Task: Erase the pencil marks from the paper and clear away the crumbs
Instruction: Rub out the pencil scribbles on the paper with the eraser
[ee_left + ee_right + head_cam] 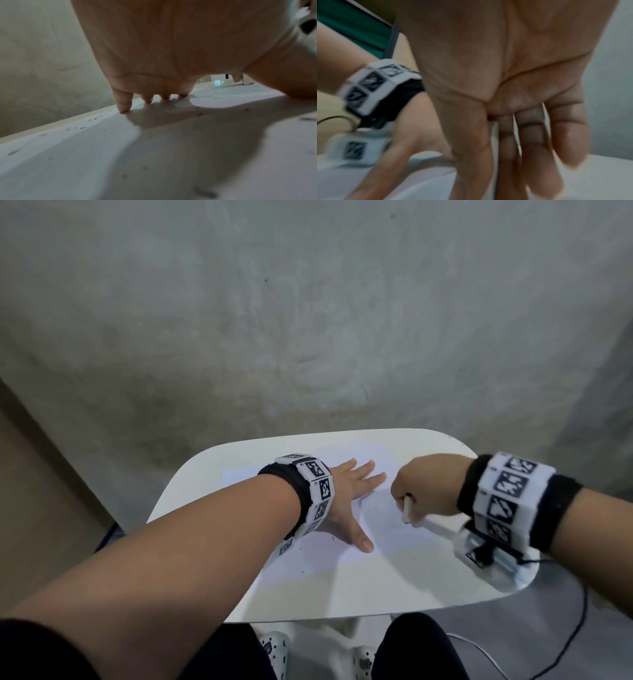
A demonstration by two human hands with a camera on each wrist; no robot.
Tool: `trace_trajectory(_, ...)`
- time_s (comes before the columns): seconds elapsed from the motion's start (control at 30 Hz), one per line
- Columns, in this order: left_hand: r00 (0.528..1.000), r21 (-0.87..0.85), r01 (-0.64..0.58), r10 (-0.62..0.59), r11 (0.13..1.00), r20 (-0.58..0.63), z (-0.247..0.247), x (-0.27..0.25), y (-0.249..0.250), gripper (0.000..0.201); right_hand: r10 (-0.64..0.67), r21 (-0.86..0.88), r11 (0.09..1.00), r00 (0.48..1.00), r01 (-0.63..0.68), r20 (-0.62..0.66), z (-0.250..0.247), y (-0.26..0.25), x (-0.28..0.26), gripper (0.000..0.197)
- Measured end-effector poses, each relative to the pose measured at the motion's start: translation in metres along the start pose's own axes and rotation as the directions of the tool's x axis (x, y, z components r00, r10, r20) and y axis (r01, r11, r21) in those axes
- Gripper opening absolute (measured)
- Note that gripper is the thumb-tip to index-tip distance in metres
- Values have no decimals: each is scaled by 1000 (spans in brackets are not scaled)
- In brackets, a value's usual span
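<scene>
A white sheet of paper [394, 529] lies on the small white table [342, 594]. My left hand [352, 491] lies flat on the paper, fingers spread, thumb pointing toward me. My right hand [421, 484] is curled into a fist and pinches a white eraser [407, 510], whose lower tip touches the paper just right of the left hand. Faint pencil marks [390, 523] show beside the eraser tip. Small dark crumbs [96, 119] are scattered over the paper in the left wrist view, where the left hand's fingertips [123, 106] press the sheet. The right wrist view is blurred.
The table has rounded corners; its far edge [342, 434] lies close behind the paper, with a grey concrete wall [308, 320] beyond. My knees and patterned shoes [274, 648] sit under the near edge. A black cable [579, 611] hangs off the right wrist.
</scene>
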State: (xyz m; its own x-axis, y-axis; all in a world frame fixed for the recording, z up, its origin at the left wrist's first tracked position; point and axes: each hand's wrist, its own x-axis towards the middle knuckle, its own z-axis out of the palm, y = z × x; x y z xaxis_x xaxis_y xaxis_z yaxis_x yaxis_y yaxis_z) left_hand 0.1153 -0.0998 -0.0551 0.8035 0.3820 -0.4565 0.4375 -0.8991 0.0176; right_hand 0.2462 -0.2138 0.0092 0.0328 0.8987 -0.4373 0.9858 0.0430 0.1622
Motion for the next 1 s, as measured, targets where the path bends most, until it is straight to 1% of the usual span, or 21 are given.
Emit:
trace_trajectory(0.07,1000,-3,0,0,1000,-3,0,0,0,128,50,16,999,997,-49,-62,-13,2,16,5)
trace_trajectory(0.1,1000,-5,-1,1,1000,0,-1,0,0,129,73,19,997,992,-72,-100,-16,2,22,5)
trace_trajectory(0.13,1000,-1,0,0,1000,6,-1,1,0,129,86,2,996,990,-86,-112,-16,0,24,6)
trace_trajectory(0.2,1000,11,4,-4,1000,13,-1,2,0,130,77,-51,995,994,-82,-79,-6,-6,17,3)
trace_trajectory(0.27,1000,10,2,-2,1000,7,0,3,-1,131,34,-51,998,998,-37,-53,9,-11,0,21)
trace_trajectory(0.3,1000,6,1,-1,1000,5,0,3,-1,131,6,-31,999,999,-7,-34,13,-12,-9,27)
trace_trajectory(0.33,1000,3,0,0,1000,4,1,3,-1,131,-17,2,1000,1000,17,2,14,-10,-16,25)
trace_trajectory(0.4,1000,6,1,-1,1000,-2,1,2,-1,130,-43,66,997,998,40,52,8,-3,-19,14)
trace_trajectory(0.43,1000,9,1,0,1000,-3,1,1,0,129,-46,77,996,998,43,39,2,0,-14,11)
trace_trajectory(0.53,1000,9,9,-9,1000,0,-1,-2,2,127,20,96,995,987,-4,-162,-10,2,12,7)
trace_trajectory(0.57,1000,3,12,-12,1000,1,-1,-2,3,127,41,91,996,982,-24,-185,-10,1,18,7)
trace_trajectory(0.63,1000,4,7,-7,1000,0,-1,-1,2,128,26,78,997,986,-13,-167,0,-4,21,14)
trace_trajectory(0.7,1000,7,5,-5,1000,-9,1,1,0,129,-18,69,997,991,28,-135,14,-6,7,25)
trace_trajectory(0.77,1000,2,15,-15,1000,-9,2,2,0,129,-79,71,994,994,85,-81,21,-7,-10,21)
trace_trajectory(0.83,1000,5,16,-16,1000,-5,3,2,1,129,-93,96,991,996,92,5,16,-5,-15,12)
trace_trajectory(0.87,1000,6,13,-13,1000,-3,2,2,1,129,-86,101,992,996,82,36,8,-4,-11,11)
trace_trajectory(0.9,1000,4,7,-7,1000,5,1,2,-1,129,-66,101,993,998,65,6,1,-3,-2,10)
trace_trajectory(0.97,1000,-14,-10,10,1000,23,-3,1,-2,131,-23,137,990,994,37,-102,-9,-5,12,3)
trace_trajectory(1.0,1000,-19,-17,17,1000,23,-4,1,-1,131,-10,137,990,990,29,-140,-10,-8,15,9)
